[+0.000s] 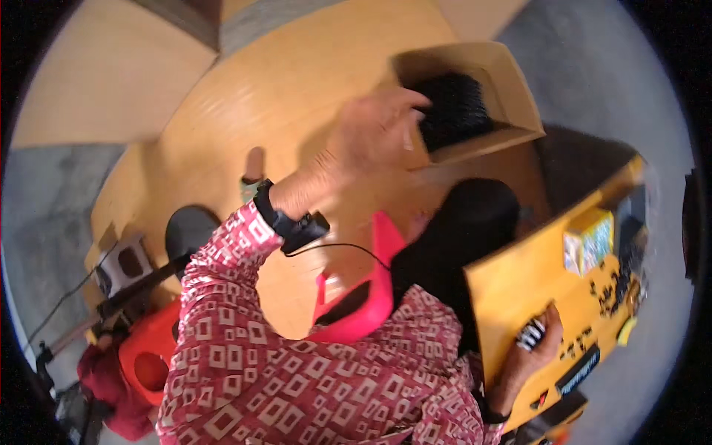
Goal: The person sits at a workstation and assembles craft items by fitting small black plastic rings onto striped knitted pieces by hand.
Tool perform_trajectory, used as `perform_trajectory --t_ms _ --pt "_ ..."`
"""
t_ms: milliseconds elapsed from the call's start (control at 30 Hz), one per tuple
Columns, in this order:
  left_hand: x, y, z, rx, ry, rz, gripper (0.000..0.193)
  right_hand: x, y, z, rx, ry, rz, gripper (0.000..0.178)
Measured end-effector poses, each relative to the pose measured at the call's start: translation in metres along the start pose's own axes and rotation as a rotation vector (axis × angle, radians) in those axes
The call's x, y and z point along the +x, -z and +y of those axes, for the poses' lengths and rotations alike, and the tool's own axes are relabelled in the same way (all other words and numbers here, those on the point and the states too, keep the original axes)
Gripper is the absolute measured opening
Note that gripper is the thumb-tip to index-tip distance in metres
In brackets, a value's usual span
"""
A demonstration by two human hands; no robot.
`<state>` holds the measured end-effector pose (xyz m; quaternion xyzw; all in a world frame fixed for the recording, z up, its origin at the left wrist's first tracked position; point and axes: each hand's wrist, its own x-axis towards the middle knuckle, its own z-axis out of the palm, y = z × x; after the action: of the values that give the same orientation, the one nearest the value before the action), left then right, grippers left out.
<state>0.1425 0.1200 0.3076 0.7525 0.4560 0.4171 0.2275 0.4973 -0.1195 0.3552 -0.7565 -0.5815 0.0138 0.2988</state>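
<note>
My left hand (374, 130) reaches out over the floor to the near left rim of an open cardboard box (519, 81). Motion blurs its fingers, so their grip cannot be made out. A heap of black, ridged pieces (454, 111) lies inside the box, just right of the fingertips. On the left wrist is a black strap with a small device (300, 230) and a cable. My right hand (547, 343) rests at the yellow table (504, 289), closed around a small black object with white stripes (529, 335) that I cannot identify.
Small dark pieces (612, 289), a yellow patterned box (588, 241) and a black strip (578, 372) lie on the table. A pink chair (363, 308) is beside me. At the lower left are a red chair (148, 348) and another person's maroon sleeve (111, 393).
</note>
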Motion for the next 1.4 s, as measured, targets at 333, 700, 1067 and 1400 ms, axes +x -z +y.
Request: perform_trajectory --t_ms 333,700,1067,1400 --pt "-0.312 0.062 -0.286 0.672 1.046 -0.281 0.047 -0.003 0.007 0.009 0.205 -0.117 -0.113 0.044" --pt "-0.365 0.067 -0.312 0.949 1.13 -0.609 0.062 -0.006 0.003 0.013 0.291 -0.238 -0.106 0.039" --pt "-0.328 -0.061 -0.306 -0.066 0.915 0.028 0.045 0.0 -0.004 0.005 0.44 -0.31 -0.028 0.041" --pt "-0.143 -0.113 -0.169 -0.299 0.577 -0.169 0.035 0.013 -0.001 -0.011 -0.254 0.088 0.012 0.032"
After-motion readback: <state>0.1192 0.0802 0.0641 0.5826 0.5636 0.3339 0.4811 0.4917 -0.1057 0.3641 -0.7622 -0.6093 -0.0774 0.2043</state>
